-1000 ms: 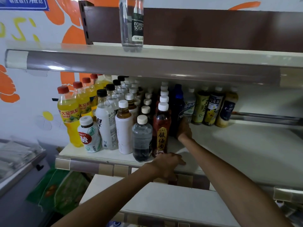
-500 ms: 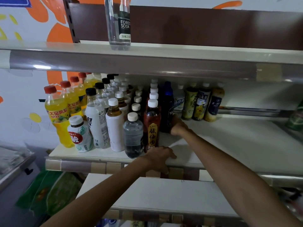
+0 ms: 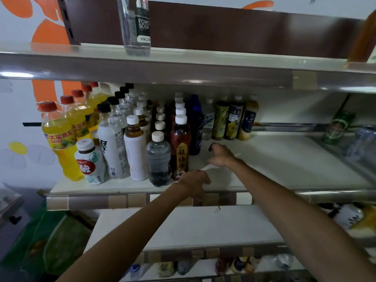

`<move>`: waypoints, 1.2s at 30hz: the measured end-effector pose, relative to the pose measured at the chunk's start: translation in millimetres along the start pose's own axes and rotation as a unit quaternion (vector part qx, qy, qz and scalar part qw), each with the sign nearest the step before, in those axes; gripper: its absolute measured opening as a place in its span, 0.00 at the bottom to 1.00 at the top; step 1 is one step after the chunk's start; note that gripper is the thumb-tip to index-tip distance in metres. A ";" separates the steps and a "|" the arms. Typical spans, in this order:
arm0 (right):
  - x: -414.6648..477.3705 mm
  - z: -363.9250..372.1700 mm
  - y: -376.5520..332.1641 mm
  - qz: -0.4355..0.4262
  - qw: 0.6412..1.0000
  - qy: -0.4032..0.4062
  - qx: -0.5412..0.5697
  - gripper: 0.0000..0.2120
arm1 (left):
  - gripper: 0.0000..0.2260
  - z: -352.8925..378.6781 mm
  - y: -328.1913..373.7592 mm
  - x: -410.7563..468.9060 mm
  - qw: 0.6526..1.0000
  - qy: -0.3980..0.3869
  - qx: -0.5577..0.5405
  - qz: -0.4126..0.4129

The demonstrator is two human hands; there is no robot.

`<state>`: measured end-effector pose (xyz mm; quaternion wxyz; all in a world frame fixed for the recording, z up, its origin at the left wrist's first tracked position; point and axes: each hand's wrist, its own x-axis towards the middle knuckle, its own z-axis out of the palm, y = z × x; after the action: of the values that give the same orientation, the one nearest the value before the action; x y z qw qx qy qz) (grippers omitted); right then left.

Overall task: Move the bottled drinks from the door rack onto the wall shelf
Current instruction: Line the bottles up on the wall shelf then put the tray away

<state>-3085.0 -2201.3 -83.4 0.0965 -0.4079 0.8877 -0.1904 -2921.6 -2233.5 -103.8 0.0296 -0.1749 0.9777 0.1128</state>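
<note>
The middle wall shelf (image 3: 284, 165) holds several rows of bottled drinks on its left half. A dark blue bottle (image 3: 195, 127) stands upright at the right end of the rows, next to a red-brown tea bottle (image 3: 180, 147) with a white cap. My right hand (image 3: 221, 156) hovers just right of the blue bottle, apart from it, with fingers loosely curled and nothing in it. My left hand (image 3: 193, 183) rests on the shelf's front edge by the base of the tea bottle. The door rack is out of view.
A clear soda bottle (image 3: 135, 23) stands on the upper shelf (image 3: 223, 60). A green can (image 3: 337, 127) and other cans sit at the far right of the middle shelf. Three bottles (image 3: 234, 119) stand at the back. A lower shelf (image 3: 193, 226) juts out beneath.
My right hand has let go of the dark blue bottle and drawn back to the right. The bottle stays standing. My left hand has kept to the shelf edge.
</note>
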 end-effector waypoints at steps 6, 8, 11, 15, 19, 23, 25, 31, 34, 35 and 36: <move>-21.4 -10.8 13.7 0.017 0.999 0.029 0.017 0.17 | 0.28 -4.4 6.9 0.2 1.000 -0.011 -0.013 -0.019; -32.3 -12.8 19.5 0.019 0.999 0.036 0.031 0.18 | 0.27 -2.5 8.5 -0.3 1.000 -0.007 -0.017 -0.024; -50.9 -14.6 28.7 0.028 0.998 0.044 0.045 0.18 | 0.27 2.5 11.1 -0.4 0.999 -0.003 -0.028 -0.037; -75.3 -18.6 39.1 0.031 0.996 0.060 0.050 0.12 | 0.24 10.7 16.5 -3.5 0.999 0.017 0.002 -0.051; -101.2 -21.5 38.5 0.025 0.996 0.072 0.039 0.11 | 0.24 13.4 20.9 -15.0 0.995 0.020 0.067 -0.066; -135.7 -23.0 37.2 0.009 0.997 0.074 0.023 0.11 | 0.27 23.5 28.1 -35.2 0.987 0.062 0.135 -0.064; -157.2 -21.2 38.0 0.003 0.997 0.078 0.020 0.09 | 0.31 33.2 31.1 -47.3 0.984 0.098 0.137 -0.051; -235.1 -1.1 48.4 0.021 0.997 0.074 0.026 0.09 | 0.26 48.8 65.5 -105.5 0.974 0.157 0.162 -0.018; -271.9 13.3 57.6 0.048 0.997 0.061 0.017 0.14 | 0.21 70.3 82.3 -138.3 0.977 0.155 0.146 -0.001; -285.0 17.3 60.5 0.061 0.996 0.054 0.020 0.16 | 0.18 78.0 87.7 -148.8 0.979 0.148 0.142 0.004; -298.6 20.4 62.8 0.074 0.996 0.047 0.022 0.18 | 0.17 85.4 93.6 -158.2 0.980 0.138 0.141 0.011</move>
<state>-2927.9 -1942.1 -123.3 0.0778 -0.3292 0.9148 -0.2208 -2804.4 -2075.2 -151.8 -0.0821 -0.1723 0.9803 -0.0506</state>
